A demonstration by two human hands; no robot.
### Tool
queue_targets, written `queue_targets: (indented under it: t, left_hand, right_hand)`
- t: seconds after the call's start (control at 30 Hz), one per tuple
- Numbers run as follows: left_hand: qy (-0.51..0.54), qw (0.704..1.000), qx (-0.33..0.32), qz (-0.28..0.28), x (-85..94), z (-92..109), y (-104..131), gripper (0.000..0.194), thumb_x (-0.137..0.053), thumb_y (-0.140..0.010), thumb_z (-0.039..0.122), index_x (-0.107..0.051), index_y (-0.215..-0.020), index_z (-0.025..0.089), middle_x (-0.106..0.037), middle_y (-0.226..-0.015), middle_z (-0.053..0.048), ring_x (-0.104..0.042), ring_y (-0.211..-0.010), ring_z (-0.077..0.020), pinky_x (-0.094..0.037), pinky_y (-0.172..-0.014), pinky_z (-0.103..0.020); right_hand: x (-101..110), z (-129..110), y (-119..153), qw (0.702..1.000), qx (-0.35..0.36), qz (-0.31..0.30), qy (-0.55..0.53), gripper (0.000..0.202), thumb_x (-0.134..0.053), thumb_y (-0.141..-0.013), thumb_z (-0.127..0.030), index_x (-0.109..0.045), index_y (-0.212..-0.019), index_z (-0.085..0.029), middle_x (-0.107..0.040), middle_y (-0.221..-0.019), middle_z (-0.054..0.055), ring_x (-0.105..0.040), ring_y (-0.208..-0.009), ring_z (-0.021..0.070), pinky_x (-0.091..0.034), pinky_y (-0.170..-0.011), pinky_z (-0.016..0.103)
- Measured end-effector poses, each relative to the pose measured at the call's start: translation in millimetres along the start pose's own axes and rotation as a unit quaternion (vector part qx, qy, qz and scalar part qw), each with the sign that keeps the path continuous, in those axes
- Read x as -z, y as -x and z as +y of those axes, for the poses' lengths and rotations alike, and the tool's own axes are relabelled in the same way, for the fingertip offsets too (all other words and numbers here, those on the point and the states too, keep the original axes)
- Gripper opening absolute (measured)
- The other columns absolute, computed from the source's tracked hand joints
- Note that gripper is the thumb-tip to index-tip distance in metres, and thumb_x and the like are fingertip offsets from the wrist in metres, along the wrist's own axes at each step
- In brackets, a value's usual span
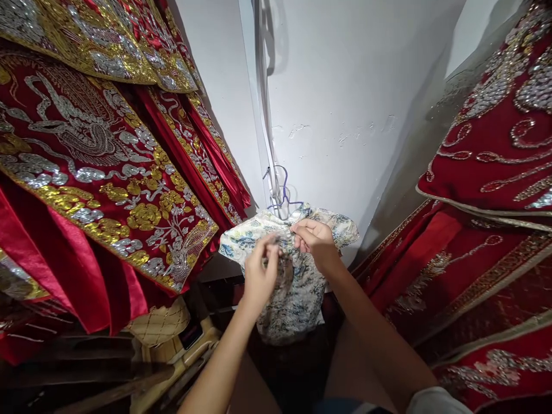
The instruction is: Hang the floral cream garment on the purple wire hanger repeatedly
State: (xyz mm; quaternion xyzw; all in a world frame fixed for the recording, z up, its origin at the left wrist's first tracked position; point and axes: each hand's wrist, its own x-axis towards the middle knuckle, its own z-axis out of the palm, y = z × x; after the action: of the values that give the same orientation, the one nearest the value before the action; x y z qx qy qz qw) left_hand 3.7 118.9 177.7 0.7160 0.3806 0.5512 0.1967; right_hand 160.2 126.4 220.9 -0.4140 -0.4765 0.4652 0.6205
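Note:
A short-sleeved floral shirt [293, 293], whitish with blue and yellowish print, hangs in front of me on a purple hanger [284, 190]. My right hand [317, 238] is closed in a pinch at the shirt's front, just below the collar, with thumb and forefinger pressed on the fabric edge. To the left, my left hand [262, 267] is held against the upper chest of the shirt. Its fingers are curled toward the thumb, and the fingertips are slightly blurred. Whatever lies between them is too small to make out.
Red garments with gold and silver sequins [86, 132] hang on the left. More beaded red garments [495, 155] hang on the right. A white metal post [261, 86] runs up the pale wall [349, 115]. Low at left stands a yellowish wooden chair [185, 362].

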Motion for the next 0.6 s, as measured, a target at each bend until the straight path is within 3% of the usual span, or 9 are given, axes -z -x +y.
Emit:
queue_targets:
  t: [0.07,0.2,0.3,0.4,0.47,0.53,0.6]
  left_hand:
    - [-0.020,0.999,-0.048,0.009,2.8,11,-29,0.029,-0.052,-0.098,0.025,-0.060,-0.126,0.020,-0.065,-0.086,-0.002,-0.060,-0.074,-0.0148,-0.046,-0.073,-0.027]
    - [-0.084,0.989,-0.122,-0.017,-2.6,26,-58,0.014,-0.055,-0.097,0.024,-0.067,-0.095,0.017,-0.066,-0.088,-0.005,-0.059,-0.078,-0.0159,-0.045,-0.074,-0.028]
    - [-0.104,0.984,-0.124,0.079,5.0,24,-64,0.015,-0.053,-0.097,0.024,-0.065,-0.091,0.017,-0.066,-0.088,-0.005,-0.060,-0.086,-0.0180,-0.045,-0.080,-0.030]
    - [-0.067,0.967,-0.043,0.240,33.3,0,-69,0.014,-0.054,-0.096,0.025,-0.064,-0.091,0.017,-0.065,-0.089,-0.004,-0.060,-0.087,-0.0174,-0.046,-0.082,-0.030]
    - [0.039,0.945,0.043,0.322,55.9,-29,-69,0.012,-0.058,-0.092,0.025,-0.063,-0.086,0.016,-0.061,-0.080,-0.001,-0.058,-0.077,-0.0143,-0.047,-0.075,-0.026]
    - [0.217,0.887,0.166,0.372,72.0,-58,-63,0.011,-0.061,-0.089,0.023,-0.061,-0.081,0.016,-0.058,-0.073,0.001,-0.056,-0.068,-0.0110,-0.048,-0.070,-0.022]
    - [0.342,0.831,0.256,0.356,75.7,-83,-49,0.014,-0.062,-0.089,0.024,-0.057,-0.077,0.017,-0.055,-0.066,0.002,-0.056,-0.063,-0.0113,-0.051,-0.066,-0.022]
  right_hand:
    - [0,-3,1,1.000,0.014,-0.007,0.012,0.023,-0.072,-0.075,-0.038,-0.062,-0.070,-0.018,-0.052,-0.045,-0.005,-0.038,-0.039,0.0081,-0.028,-0.040,0.022]
    - [0,4,-3,0.999,0.031,-0.008,0.026,0.025,-0.071,-0.077,-0.040,-0.059,-0.070,-0.019,-0.043,-0.046,-0.008,-0.028,-0.041,0.0074,-0.021,-0.041,0.023]
    - [2,31,-4,0.997,0.028,0.011,0.075,0.026,-0.067,-0.078,-0.040,-0.056,-0.066,-0.020,-0.039,-0.047,-0.008,-0.025,-0.042,0.0078,-0.017,-0.043,0.025]
    - [7,66,1,0.994,0.019,0.007,0.107,0.029,-0.065,-0.077,-0.037,-0.050,-0.059,-0.021,-0.034,-0.048,-0.008,-0.026,-0.045,0.0087,-0.019,-0.045,0.025]
    - [11,82,6,0.996,0.013,0.000,0.089,0.027,-0.066,-0.076,-0.037,-0.050,-0.060,-0.021,-0.037,-0.051,-0.007,-0.030,-0.047,0.0094,-0.021,-0.047,0.025]
    - [13,90,12,0.998,0.000,-0.009,0.060,0.026,-0.065,-0.076,-0.037,-0.052,-0.061,-0.021,-0.039,-0.052,-0.007,-0.032,-0.048,0.0092,-0.021,-0.047,0.025]
    - [12,91,18,0.999,-0.019,-0.024,0.034,0.026,-0.065,-0.075,-0.036,-0.051,-0.060,-0.021,-0.038,-0.050,-0.008,-0.030,-0.046,0.0082,-0.020,-0.046,0.024]
